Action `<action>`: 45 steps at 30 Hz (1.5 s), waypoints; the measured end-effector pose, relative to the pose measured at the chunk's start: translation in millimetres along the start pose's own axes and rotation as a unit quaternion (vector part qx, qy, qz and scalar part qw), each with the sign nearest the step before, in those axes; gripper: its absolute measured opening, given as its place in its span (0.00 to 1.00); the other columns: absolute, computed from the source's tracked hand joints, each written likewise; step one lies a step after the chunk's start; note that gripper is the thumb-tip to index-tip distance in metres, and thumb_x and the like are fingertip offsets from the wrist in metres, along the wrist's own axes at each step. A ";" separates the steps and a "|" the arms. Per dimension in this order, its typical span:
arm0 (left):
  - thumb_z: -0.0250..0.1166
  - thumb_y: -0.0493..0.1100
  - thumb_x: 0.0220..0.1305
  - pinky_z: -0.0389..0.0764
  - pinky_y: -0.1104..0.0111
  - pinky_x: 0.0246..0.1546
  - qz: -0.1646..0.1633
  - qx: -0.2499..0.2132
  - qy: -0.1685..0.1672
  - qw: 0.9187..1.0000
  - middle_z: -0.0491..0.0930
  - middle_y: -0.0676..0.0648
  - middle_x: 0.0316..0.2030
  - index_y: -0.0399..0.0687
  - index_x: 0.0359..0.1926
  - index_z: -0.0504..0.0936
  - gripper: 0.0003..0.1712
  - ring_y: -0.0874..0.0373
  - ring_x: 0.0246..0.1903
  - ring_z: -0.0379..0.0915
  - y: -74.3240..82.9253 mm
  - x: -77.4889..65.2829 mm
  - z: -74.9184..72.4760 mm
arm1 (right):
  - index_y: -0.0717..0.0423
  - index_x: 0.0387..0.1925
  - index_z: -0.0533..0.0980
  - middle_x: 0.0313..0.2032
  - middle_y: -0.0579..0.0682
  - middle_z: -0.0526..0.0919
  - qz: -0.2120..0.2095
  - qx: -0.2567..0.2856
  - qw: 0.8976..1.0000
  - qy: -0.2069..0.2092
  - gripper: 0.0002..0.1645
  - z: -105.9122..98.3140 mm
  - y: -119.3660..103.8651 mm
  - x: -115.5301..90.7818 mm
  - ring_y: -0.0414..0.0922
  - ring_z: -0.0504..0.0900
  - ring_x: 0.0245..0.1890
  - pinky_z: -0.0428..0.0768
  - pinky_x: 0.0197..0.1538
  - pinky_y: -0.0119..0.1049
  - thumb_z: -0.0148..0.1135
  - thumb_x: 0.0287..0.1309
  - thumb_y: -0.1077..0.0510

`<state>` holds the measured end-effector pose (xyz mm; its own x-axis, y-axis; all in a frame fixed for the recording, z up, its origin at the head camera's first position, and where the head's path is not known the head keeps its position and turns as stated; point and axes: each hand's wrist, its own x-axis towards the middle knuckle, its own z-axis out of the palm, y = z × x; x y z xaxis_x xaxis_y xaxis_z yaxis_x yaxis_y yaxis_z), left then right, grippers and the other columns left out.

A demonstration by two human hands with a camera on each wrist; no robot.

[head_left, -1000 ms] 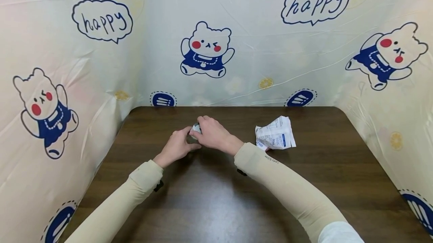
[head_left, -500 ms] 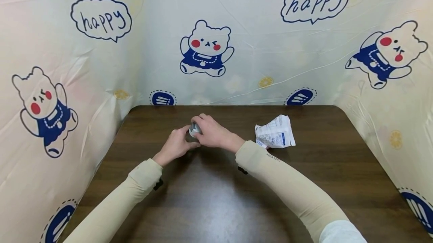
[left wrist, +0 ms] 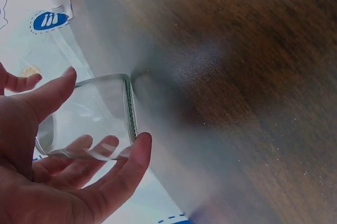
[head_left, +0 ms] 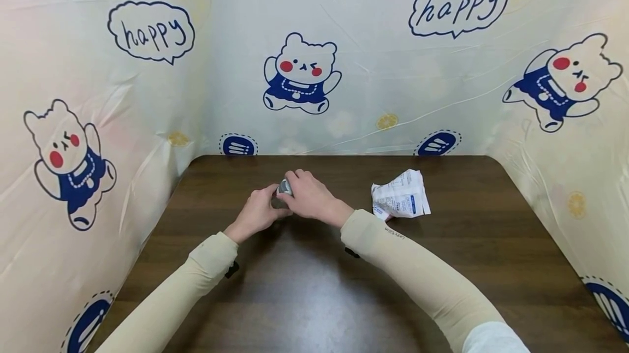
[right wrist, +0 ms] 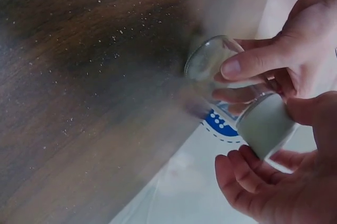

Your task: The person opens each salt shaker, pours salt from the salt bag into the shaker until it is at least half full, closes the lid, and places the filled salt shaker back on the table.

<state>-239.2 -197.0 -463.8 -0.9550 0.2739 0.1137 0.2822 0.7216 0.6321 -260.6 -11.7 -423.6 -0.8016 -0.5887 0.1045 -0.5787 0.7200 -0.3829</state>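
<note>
A clear glass jar [right wrist: 208, 66] stands toward the back of the table, left of centre, its base at the wood. My left hand [head_left: 255, 212] grips the glass from the left; in the left wrist view its thumb [left wrist: 55, 93] lies along one side and the fingers curl round the other. On top sits a pale, whitish lid [right wrist: 266, 124]. My right hand [head_left: 312, 195] holds this lid from the right, thumb on one side and fingers on the other. From the head view the hands cover most of the jar, leaving part of the lid [head_left: 284, 186] visible.
A crumpled white packet [head_left: 400, 195] with blue and small dark print lies on the dark wooden table [head_left: 314, 287], right of the hands. A printed curtain [head_left: 373, 69] with bears and "happy" bubbles surrounds the table's back and sides.
My right hand's fingers turn a little left over the lid half a second ago, then come back right. The left hand keeps its grip on the jar. The packet stays put.
</note>
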 end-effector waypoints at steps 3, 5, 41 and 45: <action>0.80 0.45 0.61 0.83 0.50 0.51 0.004 0.001 0.001 1.000 0.86 0.42 0.50 0.37 0.61 0.80 0.31 0.50 0.44 0.83 -1.0 0.1 0.0 | 0.56 0.69 0.70 0.57 0.54 0.76 -0.008 -0.005 1.000 -0.017 0.28 -3.8 -1.5 0.1 0.50 0.74 0.51 0.78 0.51 0.45 0.58 0.78 0.46; 0.80 0.45 0.61 0.83 0.51 0.49 0.009 0.003 0.002 1.000 0.87 0.41 0.49 0.37 0.61 0.80 0.31 0.50 0.42 0.83 -1.5 0.3 -0.6 | 0.53 0.71 0.70 0.59 0.54 0.75 -0.012 0.004 1.000 -0.025 0.28 -7.0 -2.8 0.1 0.51 0.73 0.54 0.75 0.52 0.49 0.60 0.77 0.49; 0.81 0.44 0.60 0.83 0.53 0.43 -0.004 0.007 0.007 1.000 0.86 0.40 0.49 0.36 0.61 0.79 0.33 0.52 0.36 0.82 0.0 -1.2 2.0 | 0.54 0.68 0.72 0.57 0.54 0.75 -0.028 -0.002 0.999 -0.031 0.25 -15.7 -3.2 0.0 0.50 0.73 0.52 0.78 0.51 0.45 0.62 0.76 0.51; 0.81 0.43 0.60 0.84 0.52 0.47 -0.003 0.001 0.006 1.000 0.86 0.41 0.50 0.37 0.62 0.80 0.32 0.52 0.39 0.83 -0.1 -1.4 1.1 | 0.56 0.62 0.74 0.49 0.51 0.78 0.012 -0.018 1.000 -0.007 0.32 -15.4 -3.9 0.5 0.47 0.76 0.45 0.80 0.45 0.41 0.60 0.73 0.35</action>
<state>-237.9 -196.8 -464.9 -0.9579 0.2611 0.1193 0.2762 0.7252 0.6307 -261.1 -9.1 -407.9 -0.8133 -0.5758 0.0837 -0.5647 0.7466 -0.3518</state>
